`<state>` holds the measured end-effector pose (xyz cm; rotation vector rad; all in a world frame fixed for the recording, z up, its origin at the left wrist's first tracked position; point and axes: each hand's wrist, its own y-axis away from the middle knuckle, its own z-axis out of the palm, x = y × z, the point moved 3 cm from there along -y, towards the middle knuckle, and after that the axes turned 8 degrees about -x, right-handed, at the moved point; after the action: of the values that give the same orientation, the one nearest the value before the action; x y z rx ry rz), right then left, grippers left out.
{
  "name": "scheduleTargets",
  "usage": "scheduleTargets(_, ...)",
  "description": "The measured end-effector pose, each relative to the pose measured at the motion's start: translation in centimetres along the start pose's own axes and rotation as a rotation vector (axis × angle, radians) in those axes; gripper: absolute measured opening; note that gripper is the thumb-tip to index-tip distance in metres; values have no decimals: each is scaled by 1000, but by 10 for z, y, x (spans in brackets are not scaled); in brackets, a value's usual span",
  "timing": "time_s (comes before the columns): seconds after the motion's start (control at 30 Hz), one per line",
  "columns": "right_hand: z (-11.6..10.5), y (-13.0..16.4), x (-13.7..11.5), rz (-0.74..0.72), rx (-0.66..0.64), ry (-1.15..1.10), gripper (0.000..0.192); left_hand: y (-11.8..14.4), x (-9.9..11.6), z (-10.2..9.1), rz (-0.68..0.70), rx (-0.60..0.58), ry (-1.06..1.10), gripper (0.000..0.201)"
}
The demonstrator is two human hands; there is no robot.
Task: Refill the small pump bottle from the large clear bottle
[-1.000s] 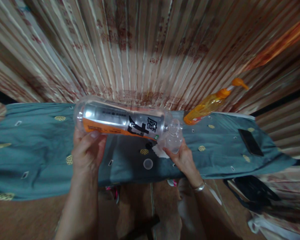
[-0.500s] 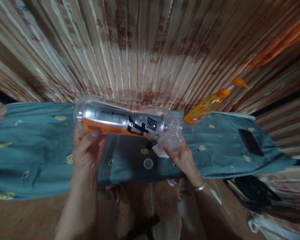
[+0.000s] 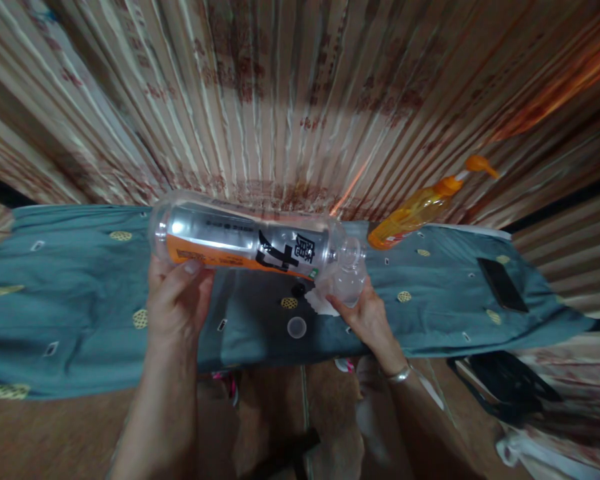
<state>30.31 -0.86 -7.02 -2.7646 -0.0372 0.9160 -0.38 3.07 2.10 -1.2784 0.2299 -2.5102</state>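
Note:
My left hand (image 3: 176, 303) grips the base end of a large clear plastic bottle (image 3: 245, 243) with an orange, black and silver label. The bottle lies almost level above the table, its open neck pointing right. The neck meets the mouth of a small clear container (image 3: 349, 277), which my right hand (image 3: 367, 319) holds from below. A round clear cap (image 3: 297, 327) and a small black cap (image 3: 298, 290) lie on the cloth under the bottle.
The table wears a teal cloth (image 3: 60, 300) with yellow spots. An orange pump bottle (image 3: 420, 207) stands at the back right, and a black phone (image 3: 503, 285) lies near the right end. Striped curtains (image 3: 290, 100) hang behind. Dark bags (image 3: 505, 387) sit on the floor at right.

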Motion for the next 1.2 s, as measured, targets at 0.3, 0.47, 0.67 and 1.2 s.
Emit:
scheduleTargets(0.3,-1,0,-2,-13,-11,19,90,0,0,-1,-9,12,15,49)
scheduleTargets(0.47,-1,-1,-2,-35,-1,16,88,-1,0,0,-4,2,5,50)
scheduleTargets(0.67,0,0,-2,-9,-9,32,86,0,-2,2,-2,-6,-17,38)
scheduleTargets(1.2,-3,-1,-6,15,-32,-11,84,2,-2,0,-7,67,-63,20)
